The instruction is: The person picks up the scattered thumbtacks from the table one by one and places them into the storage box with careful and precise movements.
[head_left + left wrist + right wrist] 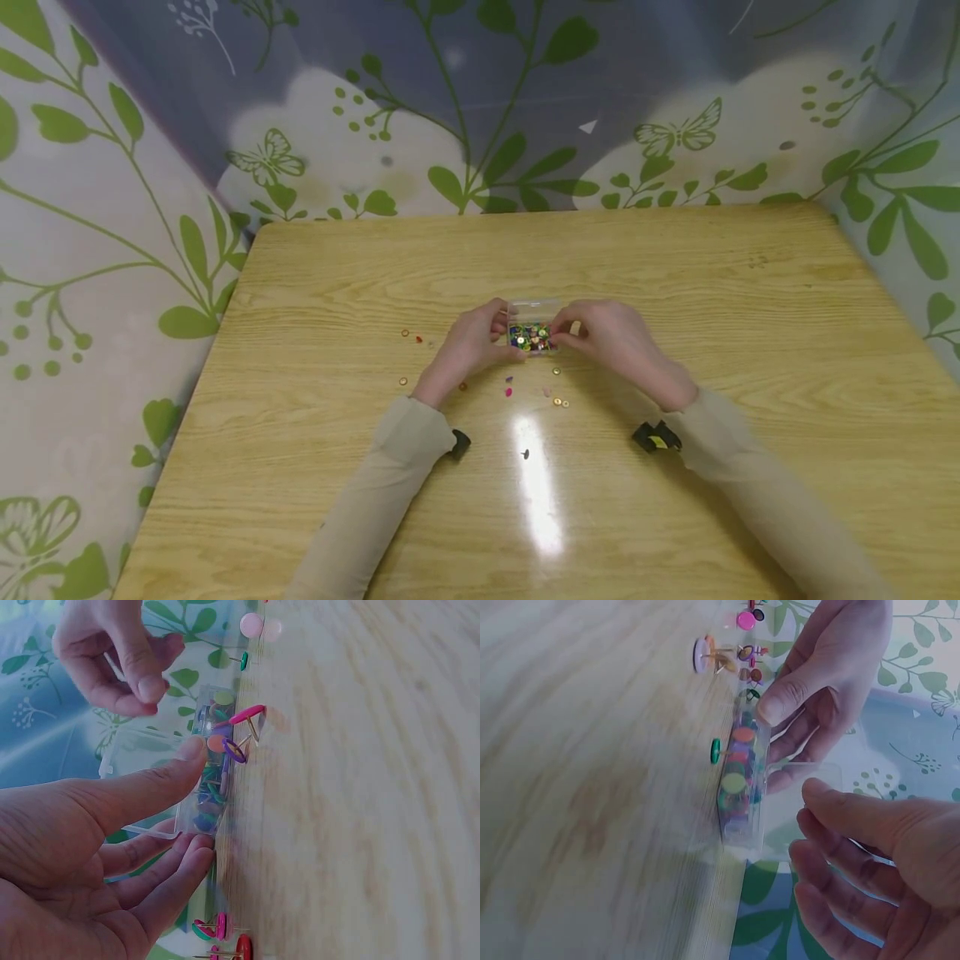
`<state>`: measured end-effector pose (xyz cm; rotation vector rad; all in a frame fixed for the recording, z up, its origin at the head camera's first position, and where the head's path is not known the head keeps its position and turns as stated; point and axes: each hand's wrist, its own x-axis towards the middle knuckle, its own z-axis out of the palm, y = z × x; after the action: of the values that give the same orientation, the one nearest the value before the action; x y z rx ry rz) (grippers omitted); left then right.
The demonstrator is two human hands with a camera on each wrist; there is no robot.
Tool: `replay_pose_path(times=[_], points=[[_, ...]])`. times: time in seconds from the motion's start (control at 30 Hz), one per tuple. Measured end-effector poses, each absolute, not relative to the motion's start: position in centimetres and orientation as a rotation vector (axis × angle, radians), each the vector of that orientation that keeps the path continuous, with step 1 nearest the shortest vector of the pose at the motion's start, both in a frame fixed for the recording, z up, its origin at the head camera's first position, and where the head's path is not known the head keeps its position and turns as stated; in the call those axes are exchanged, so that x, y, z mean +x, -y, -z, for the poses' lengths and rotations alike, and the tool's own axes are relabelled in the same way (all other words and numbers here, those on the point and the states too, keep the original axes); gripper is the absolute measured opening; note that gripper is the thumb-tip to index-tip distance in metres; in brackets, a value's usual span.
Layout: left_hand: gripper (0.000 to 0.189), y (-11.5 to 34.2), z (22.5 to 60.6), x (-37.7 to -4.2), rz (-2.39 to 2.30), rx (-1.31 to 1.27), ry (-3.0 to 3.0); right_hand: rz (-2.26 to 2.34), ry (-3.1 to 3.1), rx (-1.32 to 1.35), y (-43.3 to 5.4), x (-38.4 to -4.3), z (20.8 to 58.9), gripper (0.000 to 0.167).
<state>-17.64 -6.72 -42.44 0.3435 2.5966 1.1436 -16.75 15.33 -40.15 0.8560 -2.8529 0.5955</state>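
Note:
A small clear plastic box [531, 340] full of colourful thumbtacks lies on the table with its hinged lid [534, 309] raised at the back. My left hand [474, 337] holds the box at its left end, the thumb along the near side and the fingers behind, as the left wrist view shows [90, 847]. Beside the box's right end is my right hand [611, 337], its fingers loosely bent, thumb and fingertips apart. No tack shows between them in the right wrist view [885, 862].
Loose tacks lie around the box on the wooden table [300, 467]: a pink tack [508, 392], a gold tack [557, 402], a dark tack [526, 454] nearer me, and several left of my left hand. A leaf-patterned wall covering [480, 108] rises behind the table.

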Motion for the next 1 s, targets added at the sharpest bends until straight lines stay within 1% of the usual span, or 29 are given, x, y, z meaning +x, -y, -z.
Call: replay_pose_path(times=[0.4, 0.53, 1.0], points=[[0.063, 6.7, 42.5, -17.7, -1.146, 0.367, -2.598, -0.622, 2.847, 0.88, -14.8, -17.0, 40.6, 0.012], [0.063, 6.8, 42.5, -17.6, -1.145, 0.371, -2.602, -0.64, 2.833, 0.881, -15.0, -16.9, 40.5, 0.01], [0.063, 6.8, 42.4, -17.5, -1.148, 0.36, -2.602, -0.613, 2.953, 0.97, -16.0, -15.2, 40.8, 0.01]])
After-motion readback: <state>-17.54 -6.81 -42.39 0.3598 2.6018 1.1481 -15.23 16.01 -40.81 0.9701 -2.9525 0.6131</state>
